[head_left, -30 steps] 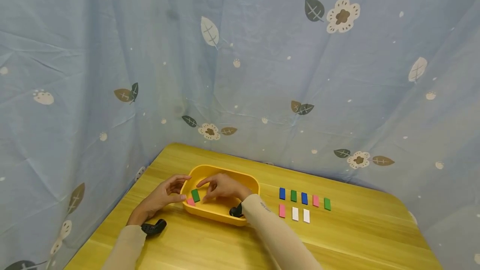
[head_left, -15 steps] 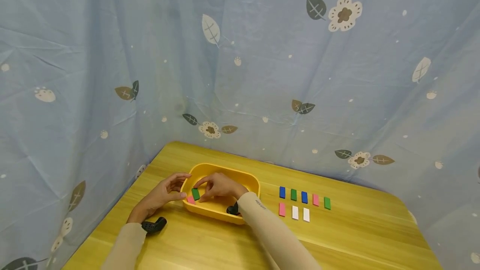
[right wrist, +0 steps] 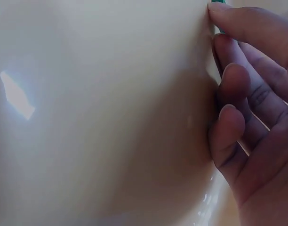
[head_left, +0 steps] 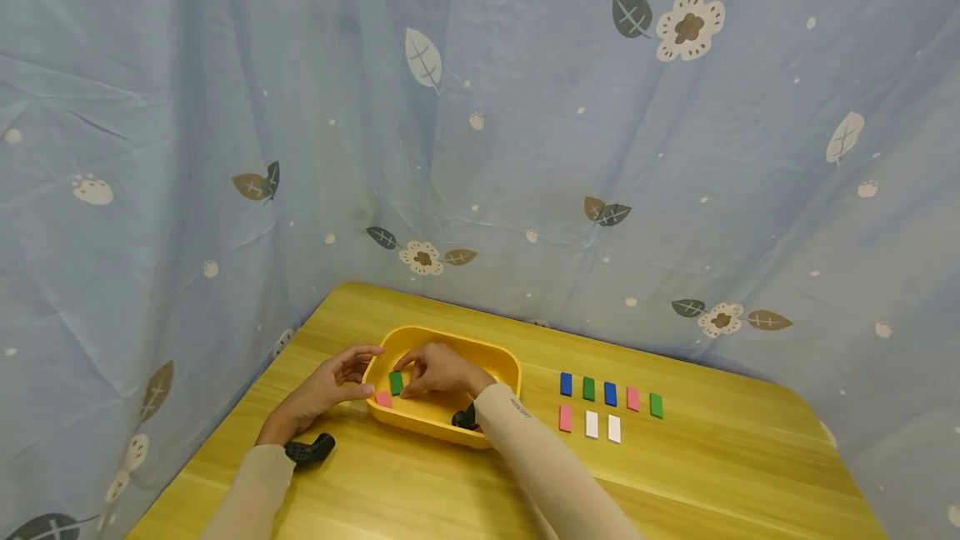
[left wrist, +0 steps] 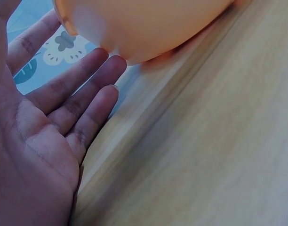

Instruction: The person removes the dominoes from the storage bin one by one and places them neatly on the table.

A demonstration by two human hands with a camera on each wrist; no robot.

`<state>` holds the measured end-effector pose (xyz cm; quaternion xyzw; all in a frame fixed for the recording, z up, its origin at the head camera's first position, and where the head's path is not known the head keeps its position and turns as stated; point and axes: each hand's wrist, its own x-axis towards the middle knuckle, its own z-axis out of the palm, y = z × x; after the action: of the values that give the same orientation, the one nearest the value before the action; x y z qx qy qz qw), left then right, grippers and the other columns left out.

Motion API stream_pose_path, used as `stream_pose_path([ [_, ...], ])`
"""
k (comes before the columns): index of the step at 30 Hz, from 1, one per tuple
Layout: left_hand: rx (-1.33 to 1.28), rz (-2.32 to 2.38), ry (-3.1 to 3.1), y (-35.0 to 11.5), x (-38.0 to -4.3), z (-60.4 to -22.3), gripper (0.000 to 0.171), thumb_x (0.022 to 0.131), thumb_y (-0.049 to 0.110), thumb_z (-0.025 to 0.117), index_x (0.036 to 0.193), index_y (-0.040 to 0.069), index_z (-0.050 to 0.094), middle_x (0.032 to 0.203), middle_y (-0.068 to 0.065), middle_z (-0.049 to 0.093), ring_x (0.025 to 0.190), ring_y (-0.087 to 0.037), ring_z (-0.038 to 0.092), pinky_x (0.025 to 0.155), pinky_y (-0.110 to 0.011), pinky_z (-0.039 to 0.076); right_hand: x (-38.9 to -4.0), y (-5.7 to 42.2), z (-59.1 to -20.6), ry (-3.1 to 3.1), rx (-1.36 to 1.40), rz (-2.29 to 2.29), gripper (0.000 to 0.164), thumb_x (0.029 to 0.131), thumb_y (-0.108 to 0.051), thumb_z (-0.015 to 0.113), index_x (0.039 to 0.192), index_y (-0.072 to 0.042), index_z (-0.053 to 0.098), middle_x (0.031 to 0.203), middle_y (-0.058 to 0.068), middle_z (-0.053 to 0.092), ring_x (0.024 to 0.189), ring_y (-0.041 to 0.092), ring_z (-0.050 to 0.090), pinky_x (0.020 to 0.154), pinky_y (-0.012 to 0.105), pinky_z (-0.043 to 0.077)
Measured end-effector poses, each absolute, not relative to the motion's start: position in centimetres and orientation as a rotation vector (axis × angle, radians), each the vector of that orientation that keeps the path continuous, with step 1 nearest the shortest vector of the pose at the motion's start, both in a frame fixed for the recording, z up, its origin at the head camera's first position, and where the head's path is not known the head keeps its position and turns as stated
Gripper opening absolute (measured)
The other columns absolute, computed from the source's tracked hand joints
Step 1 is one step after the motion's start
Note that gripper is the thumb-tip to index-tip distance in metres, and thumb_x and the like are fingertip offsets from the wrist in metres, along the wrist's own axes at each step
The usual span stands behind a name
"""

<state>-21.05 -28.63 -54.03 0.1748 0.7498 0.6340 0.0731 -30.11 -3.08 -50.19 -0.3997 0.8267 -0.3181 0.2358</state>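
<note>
In the head view, a yellow plastic bin [head_left: 491, 351] stands on the wooden table. My right hand [head_left: 441, 368] reaches inside it and pinches a small green rectangular block [head_left: 396, 383] between thumb and index finger. Only a sliver of that green block [right wrist: 219, 1] shows at the fingertips in the right wrist view. A pink block [head_left: 383, 399] lies in the bin's near left corner. My left hand [head_left: 324, 390] is at the bin's left end, its fingers fairly straight; in the left wrist view, the fingertips touch the outer wall [left wrist: 148, 28].
Right of the bin, several small blocks lie in two rows: blue [head_left: 566, 384], green [head_left: 588, 390], pink [head_left: 633, 399] and white [head_left: 614, 429]. A black wrist device [head_left: 311, 450] sits at the left wrist. A blue patterned curtain [head_left: 517, 148] hangs behind the table.
The right hand first moves left to the green block and takes hold of it. The green block has since shifted slightly right, away from the pink one. My left hand stays put.
</note>
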Motion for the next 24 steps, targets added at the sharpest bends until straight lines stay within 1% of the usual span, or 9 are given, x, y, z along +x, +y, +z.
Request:
stream_pose_path([
  [4,0.510,1.909,2.242,-28.7,-20.9,-53.9,0.060,0.098,0.007,0.070,0.152,0.014,0.046,0.148,-0.021,0.047,0.119,-0.034,0.053,0.095,-0.029,0.050,-29.9,-3.0,-50.1,2.261,-1.061,-0.955,0.040,0.088,-0.019,0.084,0.124,-0.006,0.073,0.084,-0.008,0.070,0.067,0.007,0.061,0.064,0.021,0.053],
  [6,0.499,1.908,2.236,-28.8,-20.8,-53.8,0.060,0.098,0.008,0.071,0.152,0.015,0.047,0.148,-0.019,0.048,0.119,-0.034,0.054,0.095,-0.030,0.051,-29.8,-2.8,-49.9,2.225,-1.015,-1.042,0.039,0.088,-0.017,0.083,0.124,-0.004,0.072,0.090,-0.005,0.070,0.068,0.012,0.063,0.064,0.025,0.056],
  [9,0.486,1.898,2.234,-28.9,-20.7,-53.8,0.060,0.098,0.010,0.071,0.152,0.017,0.047,0.147,-0.017,0.049,0.118,-0.036,0.054,0.095,-0.032,0.051,-29.6,-2.4,-49.5,2.149,-0.923,-1.167,0.041,0.091,-0.015,0.081,0.128,-0.002,0.069,0.096,-0.002,0.073,0.071,0.023,0.067,0.063,0.032,0.058],
  [13,0.483,1.892,2.233,-28.7,-20.2,-53.7,0.059,0.099,0.011,0.070,0.152,0.017,0.046,0.147,-0.018,0.049,0.118,-0.036,0.055,0.094,-0.034,0.052,-29.2,-1.3,-48.6,2.115,-0.883,-1.229,0.042,0.093,-0.014,0.078,0.132,-0.002,0.067,0.098,0.000,0.076,0.084,0.034,0.070,0.069,0.040,0.058],
  [15,0.479,1.897,2.230,-28.7,-20.0,-53.6,0.059,0.099,0.011,0.070,0.153,0.016,0.046,0.147,-0.018,0.049,0.118,-0.036,0.055,0.094,-0.034,0.052,-29.0,-0.8,-48.1,2.112,-0.880,-1.242,0.043,0.093,-0.013,0.078,0.133,-0.002,0.067,0.097,0.000,0.076,0.087,0.039,0.069,0.071,0.046,0.057],
  [18,0.474,1.905,2.232,-28.6,-19.7,-53.5,0.060,0.099,0.009,0.070,0.153,0.016,0.046,0.147,-0.020,0.048,0.117,-0.036,0.055,0.094,-0.033,0.052,-28.7,-0.1,-47.4,2.128,-0.872,-1.257,0.042,0.093,-0.013,0.078,0.133,-0.004,0.067,0.097,0.001,0.076,0.088,0.035,0.070,0.074,0.046,0.056],
  [21,0.467,1.907,2.232,-28.4,-19.4,-53.4,0.059,0.099,0.008,0.069,0.153,0.017,0.046,0.148,-0.020,0.048,0.119,-0.038,0.054,0.095,-0.032,0.052,-28.5,0.8,-46.7,2.151,-0.888,-1.261,0.043,0.093,-0.014,0.079,0.133,-0.009,0.068,0.099,0.000,0.076,0.091,0.023,0.070,0.079,0.037,0.055],
  [22,0.464,1.907,2.232,-28.4,-19.3,-53.4,0.059,0.100,0.009,0.068,0.153,0.017,0.046,0.148,-0.020,0.047,0.120,-0.038,0.054,0.095,-0.031,0.052,-28.4,1.2,-46.5,2.155,-0.895,-1.261,0.043,0.093,-0.015,0.079,0.134,-0.011,0.068,0.100,0.000,0.076,0.093,0.021,0.070,0.079,0.036,0.055],
  [24,0.459,1.910,2.230,-28.3,-19.1,-53.4,0.059,0.100,0.009,0.068,0.153,0.018,0.046,0.148,-0.020,0.047,0.122,-0.039,0.053,0.096,-0.031,0.051,-28.3,2.1,-46.0,2.153,-0.912,-1.266,0.043,0.093,-0.017,0.079,0.134,-0.015,0.068,0.101,0.000,0.076,0.092,0.025,0.069,0.075,0.039,0.054],
])
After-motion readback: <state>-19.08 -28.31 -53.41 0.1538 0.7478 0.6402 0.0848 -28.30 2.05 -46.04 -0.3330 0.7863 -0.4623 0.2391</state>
